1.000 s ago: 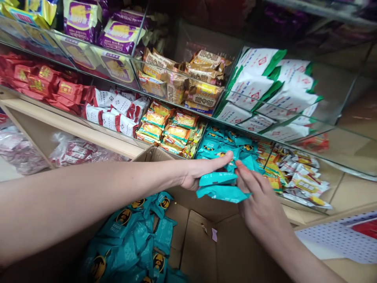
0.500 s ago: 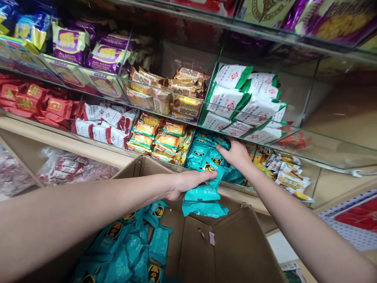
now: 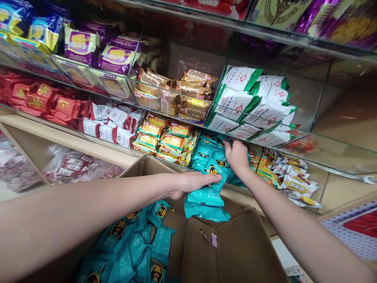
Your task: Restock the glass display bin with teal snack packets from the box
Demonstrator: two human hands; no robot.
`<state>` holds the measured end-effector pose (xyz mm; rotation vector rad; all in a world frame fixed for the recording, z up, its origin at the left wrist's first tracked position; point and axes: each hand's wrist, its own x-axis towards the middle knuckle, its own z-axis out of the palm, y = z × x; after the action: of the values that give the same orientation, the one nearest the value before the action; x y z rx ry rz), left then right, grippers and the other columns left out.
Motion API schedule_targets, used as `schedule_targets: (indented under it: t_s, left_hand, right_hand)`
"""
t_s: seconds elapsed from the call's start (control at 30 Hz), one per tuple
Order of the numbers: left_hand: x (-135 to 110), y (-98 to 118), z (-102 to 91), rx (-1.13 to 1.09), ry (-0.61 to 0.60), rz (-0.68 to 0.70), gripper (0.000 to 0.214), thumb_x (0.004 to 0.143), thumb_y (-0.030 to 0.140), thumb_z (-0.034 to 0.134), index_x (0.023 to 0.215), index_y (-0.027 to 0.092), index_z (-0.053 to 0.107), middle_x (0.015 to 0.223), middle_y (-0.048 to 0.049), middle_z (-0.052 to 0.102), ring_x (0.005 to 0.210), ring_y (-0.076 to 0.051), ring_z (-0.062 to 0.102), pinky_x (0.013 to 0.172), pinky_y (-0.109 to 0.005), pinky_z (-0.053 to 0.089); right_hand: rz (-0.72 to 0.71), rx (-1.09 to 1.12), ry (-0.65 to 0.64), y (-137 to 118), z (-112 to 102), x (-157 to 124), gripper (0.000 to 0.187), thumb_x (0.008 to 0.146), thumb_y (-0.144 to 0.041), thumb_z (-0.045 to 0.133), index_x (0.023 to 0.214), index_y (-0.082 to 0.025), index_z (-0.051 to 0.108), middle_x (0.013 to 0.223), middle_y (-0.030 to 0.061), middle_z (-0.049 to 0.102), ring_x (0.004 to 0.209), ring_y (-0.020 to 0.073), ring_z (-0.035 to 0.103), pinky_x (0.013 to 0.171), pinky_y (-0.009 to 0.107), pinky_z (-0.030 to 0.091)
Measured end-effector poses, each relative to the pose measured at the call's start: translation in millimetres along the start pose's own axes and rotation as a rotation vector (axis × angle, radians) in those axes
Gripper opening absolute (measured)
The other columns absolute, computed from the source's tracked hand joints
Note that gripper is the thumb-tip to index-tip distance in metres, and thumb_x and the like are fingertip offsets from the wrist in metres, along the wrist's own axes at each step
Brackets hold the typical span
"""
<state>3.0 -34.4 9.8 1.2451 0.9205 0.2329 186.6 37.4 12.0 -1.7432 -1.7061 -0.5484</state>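
Observation:
My left hand [image 3: 196, 184] is closed on a few teal snack packets [image 3: 206, 196], held in a stack above the carton. Their black-and-orange emblem shows beside my thumb. My right hand [image 3: 238, 156] reaches into the low shelf compartment under the glass, its bent fingers at a teal packet near the back; the fingertips are partly hidden. More teal packets [image 3: 204, 154] lie in rows in that compartment. Below my forearms, the open cardboard carton [image 3: 235, 251] holds a heap of teal packets [image 3: 126, 247] on its left side.
Yellow-green packets [image 3: 171, 141] sit left of the teal compartment, and mixed small snacks [image 3: 294, 179] to its right. White-and-green packets [image 3: 238, 100] stand on the glass shelf [image 3: 338, 155] just above my right hand. Bagged stock [image 3: 79, 165] lies in the cubby at lower left.
The view has shifted slightly, so the shelves appear farther right. My right thumb has drawn in toward the fingers at the back of the teal compartment. My left hand still holds its packets.

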Motion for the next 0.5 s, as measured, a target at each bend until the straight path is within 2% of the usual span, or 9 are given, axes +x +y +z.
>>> schedule_targets:
  t_s: [0.1, 0.2, 0.37, 0.5]
  left_hand:
    - [1.3, -0.1, 2.4, 0.023, -0.038, -0.013, 0.051, 0.059, 0.063, 0.054, 0.086, 0.020, 0.060, 0.081, -0.0013, 0.066, 0.069, -0.015, 0.059, 0.063, -0.026, 0.045]
    - [2.4, 0.5, 3.9, 0.049, -0.050, -0.025, 0.053, 0.060, 0.063, 0.054, 0.089, 0.019, 0.060, 0.087, -0.0027, 0.066, 0.072, -0.015, 0.059, 0.065, -0.026, 0.045]
    - [0.7, 1.1, 4.4, 0.065, -0.049, -0.020, 0.053, 0.061, 0.063, 0.053, 0.092, 0.020, 0.061, 0.094, -0.0034, 0.065, 0.075, -0.015, 0.060, 0.067, -0.026, 0.045]
    - [-4.1, 1.8, 3.2, 0.048, -0.049, -0.029, 0.052, 0.060, 0.062, 0.054, 0.092, 0.022, 0.061, 0.094, -0.0031, 0.065, 0.074, -0.016, 0.061, 0.065, -0.026, 0.045]
  right_hand:
    - [-0.137, 0.062, -0.031, -9.5, 3.7, 5.9, 0.033, 0.081, -0.030, 0.044, 0.102, -0.007, 0.056, 0.099, 0.0160, 0.062, 0.091, 0.0258, 0.057, 0.081, 0.034, 0.041]
    - [-0.258, 0.047, -0.109, -21.6, 7.7, 16.3, 0.032, 0.083, -0.028, 0.040, 0.107, -0.011, 0.052, 0.107, 0.0134, 0.059, 0.096, 0.0242, 0.055, 0.084, 0.033, 0.040]
    - [-0.207, -0.067, -0.170, -39.4, 14.8, 28.8, 0.033, 0.084, -0.022, 0.033, 0.110, -0.009, 0.049, 0.114, 0.0164, 0.053, 0.102, 0.0265, 0.051, 0.086, 0.036, 0.037]
    - [-0.240, -0.072, -0.181, -35.9, 1.7, 18.2, 0.036, 0.085, -0.031, 0.031, 0.109, -0.010, 0.048, 0.110, 0.0157, 0.056, 0.103, 0.0266, 0.050, 0.087, 0.035, 0.036]
